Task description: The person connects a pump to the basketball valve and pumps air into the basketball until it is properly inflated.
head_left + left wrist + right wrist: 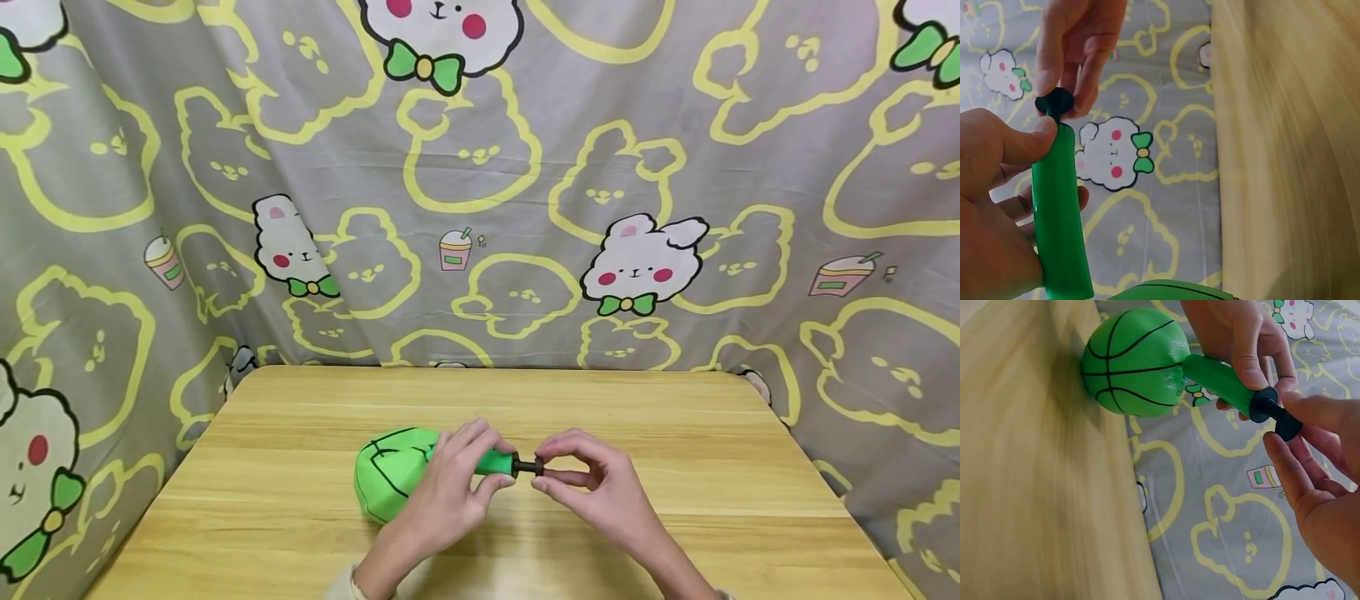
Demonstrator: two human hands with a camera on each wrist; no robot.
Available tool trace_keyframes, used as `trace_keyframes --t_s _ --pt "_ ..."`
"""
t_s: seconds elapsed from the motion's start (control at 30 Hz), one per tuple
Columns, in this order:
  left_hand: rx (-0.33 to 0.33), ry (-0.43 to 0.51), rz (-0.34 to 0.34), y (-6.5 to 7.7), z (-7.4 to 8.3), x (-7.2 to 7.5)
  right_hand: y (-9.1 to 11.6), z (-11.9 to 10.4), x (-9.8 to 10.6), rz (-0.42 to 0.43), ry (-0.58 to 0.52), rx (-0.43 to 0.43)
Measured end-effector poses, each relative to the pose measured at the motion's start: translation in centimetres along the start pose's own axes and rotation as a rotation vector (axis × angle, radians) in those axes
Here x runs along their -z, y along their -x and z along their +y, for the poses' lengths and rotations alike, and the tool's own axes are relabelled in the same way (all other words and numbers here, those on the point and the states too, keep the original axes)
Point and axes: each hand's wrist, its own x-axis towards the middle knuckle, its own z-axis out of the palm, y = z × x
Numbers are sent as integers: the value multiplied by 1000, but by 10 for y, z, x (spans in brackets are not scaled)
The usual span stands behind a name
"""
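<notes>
A bright green ball (393,475) with black lines sits on the table, its skin slack and dented in the head view. Joined to it is a green hand pump (1219,380) with a black plunger, the join partly covered by the left hand. My left hand (457,483) grips the pump's green barrel, thumb along its plunger end. With thumb and fingers my right hand (600,479) pinches the black plunger handle (1289,425). A short length of black rod shows between barrel and handle.
The wooden table (300,400) has a light grain and rounded back corners. Behind it and at both sides hangs a grey curtain (525,192) with yellow outlines and white cartoon animals.
</notes>
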Motion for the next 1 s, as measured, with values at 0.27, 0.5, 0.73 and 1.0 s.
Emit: trace_keyframes --t_s 0.27,0.5,0.73,1.0 --pt "10 40 -19 -1 -4 4 0 -5 6 -26 34 -87" --pt "20 56 9 -1 -6 6 -2 -13 17 -22 70 -62" --pt "26 72 35 -2 -10 8 -3 -20 31 -29 95 -53" --pt "42 64 60 -2 -16 11 -2 -25 46 -28 121 -72"
